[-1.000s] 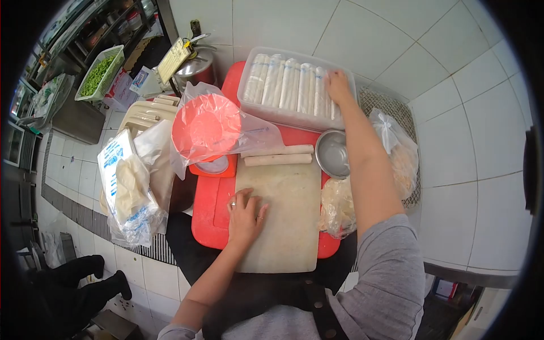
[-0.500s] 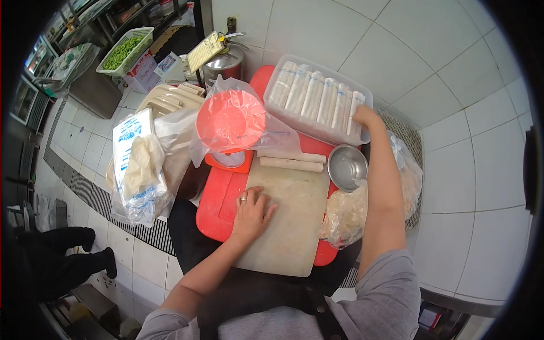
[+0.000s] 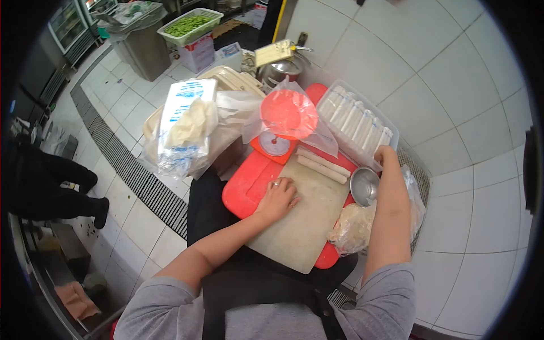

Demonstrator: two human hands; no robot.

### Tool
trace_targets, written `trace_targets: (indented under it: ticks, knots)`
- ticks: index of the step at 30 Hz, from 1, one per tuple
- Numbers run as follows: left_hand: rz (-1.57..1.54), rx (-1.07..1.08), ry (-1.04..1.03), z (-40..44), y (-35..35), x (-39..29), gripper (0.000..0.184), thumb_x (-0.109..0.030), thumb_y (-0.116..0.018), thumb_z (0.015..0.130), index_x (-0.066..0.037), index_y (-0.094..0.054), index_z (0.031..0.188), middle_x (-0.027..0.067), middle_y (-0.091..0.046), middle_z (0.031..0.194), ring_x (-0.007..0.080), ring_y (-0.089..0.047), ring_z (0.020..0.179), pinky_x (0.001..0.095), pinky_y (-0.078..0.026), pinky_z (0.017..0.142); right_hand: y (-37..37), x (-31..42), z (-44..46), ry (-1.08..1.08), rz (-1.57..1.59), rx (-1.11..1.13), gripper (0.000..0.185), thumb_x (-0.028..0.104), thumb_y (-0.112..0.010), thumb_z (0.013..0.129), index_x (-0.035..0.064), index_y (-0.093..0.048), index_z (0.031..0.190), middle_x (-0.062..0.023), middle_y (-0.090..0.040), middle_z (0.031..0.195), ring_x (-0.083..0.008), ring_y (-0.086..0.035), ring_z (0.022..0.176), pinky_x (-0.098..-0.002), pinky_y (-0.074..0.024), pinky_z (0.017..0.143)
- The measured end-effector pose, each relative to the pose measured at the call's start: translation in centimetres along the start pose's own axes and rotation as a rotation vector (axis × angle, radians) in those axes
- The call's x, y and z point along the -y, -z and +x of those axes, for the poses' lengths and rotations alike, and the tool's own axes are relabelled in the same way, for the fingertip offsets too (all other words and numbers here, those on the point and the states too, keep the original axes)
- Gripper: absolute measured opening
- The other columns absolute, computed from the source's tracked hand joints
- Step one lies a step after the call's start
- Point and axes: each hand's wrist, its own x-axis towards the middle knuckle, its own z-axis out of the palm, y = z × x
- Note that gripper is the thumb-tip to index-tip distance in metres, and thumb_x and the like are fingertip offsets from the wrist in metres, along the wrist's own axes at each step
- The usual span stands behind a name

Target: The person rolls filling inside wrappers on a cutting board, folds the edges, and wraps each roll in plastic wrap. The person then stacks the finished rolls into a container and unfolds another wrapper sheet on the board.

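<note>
My left hand [image 3: 276, 199] lies flat on the pale cutting board [image 3: 303, 226], fingers apart, holding nothing. Two bare, pale rolls [image 3: 323, 165] lie side by side at the board's far end. My right hand [image 3: 386, 156] is curled at the near right corner of a clear plastic tub [image 3: 396, 131], by the end of the rightmost wrapped roll [image 3: 381, 143]. Its fingertips are partly hidden, so what it grips is unclear. Several such rolls in clear wrap stand in a row in the tub. A metal bowl [image 3: 364, 186] sits just left of my right forearm.
A red kitchen scale [image 3: 275, 145] carries a red bowl [image 3: 289, 113] covered in plastic film. Stacked plastic bags [image 3: 187, 122] lie left of it. A bag of pale food [image 3: 352, 228] is beside the board. A person's dark-clothed legs [image 3: 62, 187] are at far left; tiled wall at right.
The view has turned, so the work area appears farther right and rotated. My right hand has moved down to the tub's near corner. My left hand stays on the board.
</note>
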Motion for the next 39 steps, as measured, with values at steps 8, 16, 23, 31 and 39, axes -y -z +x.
trace_targets:
  ticks: [8, 16, 23, 31, 39]
  knots:
    - [-0.042, -0.076, -0.057, -0.5, -0.2, 0.5, 0.031, -0.033, -0.070, 0.097, -0.008, -0.063, 0.114, 0.0157, -0.054, 0.133, 0.0385, -0.049, 0.131, 0.0528, -0.040, 0.107, -1.1, -1.1, -8.1, 0.255, 0.204, -0.476, 0.027, 0.014, -0.077, 0.080, 0.0000, -0.076, 0.103, -0.0229, -0.075, 0.110, -0.0393, -0.072, 0.104, -0.0455, -0.0567, 0.089]
    - [-0.726, -0.802, 0.276, 0.0, 6.4, 6.4, 0.015, -0.015, -0.068, 0.102, -0.001, -0.065, 0.100, 0.0065, -0.061, 0.094, 0.0146, -0.060, 0.091, 0.0297, -0.049, 0.080, -11.6, 1.0, -31.3, 0.716, 0.749, -0.779, 0.020, 0.011, -0.077, 0.089, -0.0002, -0.070, 0.103, -0.0119, -0.071, 0.089, -0.0218, -0.066, 0.076, -0.0351, -0.0533, 0.071]
    - [0.561, -0.922, 0.402, 2.7, 20.9, 15.7, 0.053, -0.022, -0.084, 0.083, -0.006, -0.064, 0.130, 0.0157, -0.063, 0.117, 0.0418, -0.060, 0.115, 0.0515, -0.047, 0.098, -25.1, 2.0, -39.7, 0.773, 0.913, -0.294, 0.019, 0.009, -0.076, 0.089, -0.0020, -0.070, 0.104, -0.0112, -0.071, 0.092, -0.0194, -0.068, 0.082, -0.0325, -0.0538, 0.076]
    - [-0.406, -0.451, 0.548, 3.6, 25.4, 12.9, 0.029, -0.023, -0.064, 0.102, -0.001, -0.073, 0.119, 0.0145, -0.073, 0.120, 0.0285, -0.073, 0.102, 0.0418, -0.058, 0.086, -23.1, 7.8, -42.5, 0.998, 0.959, -0.413, 0.022, 0.010, -0.076, 0.090, -0.0027, -0.070, 0.108, -0.0159, -0.069, 0.098, -0.0270, -0.069, 0.090, -0.0357, -0.0546, 0.081]
    - [-1.526, 0.215, 0.526, -2.1, 16.2, -0.6, 0.044, -0.021, -0.051, 0.108, 0.001, -0.051, 0.147, 0.0132, -0.066, 0.137, 0.0248, -0.068, 0.122, 0.0405, -0.056, 0.104, -19.3, 15.8, -39.9, 1.043, 1.646, -0.166, 0.053, 0.020, -0.074, 0.097, 0.0055, -0.054, 0.144, -0.0073, -0.062, 0.135, -0.0188, -0.058, 0.126, -0.0367, -0.0484, 0.103]
